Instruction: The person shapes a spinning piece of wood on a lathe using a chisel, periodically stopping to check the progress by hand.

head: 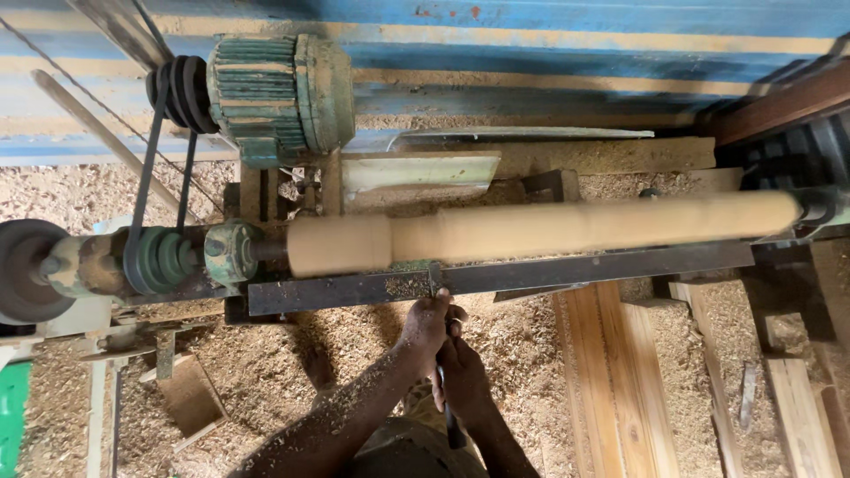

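A long pale wooden spindle [567, 227] lies blurred across a lathe, thicker at its left end. A dark chisel [452, 416] runs from below up to the flat metal tool rest [531, 273]. My left hand [427, 323] grips the chisel near the rest, right under the step in the wood. My right hand [462, 376] holds the chisel's handle lower down. Both forearms are dusted with sawdust. The blade tip is hidden behind my left hand.
A green electric motor [270, 96] sits at the upper left, with black belts [164, 168] running down to a green pulley [159, 258]. Sawdust [266, 372] covers the ground. Wooden planks [611, 381] lie at lower right. A blue corrugated wall [575, 53] stands behind.
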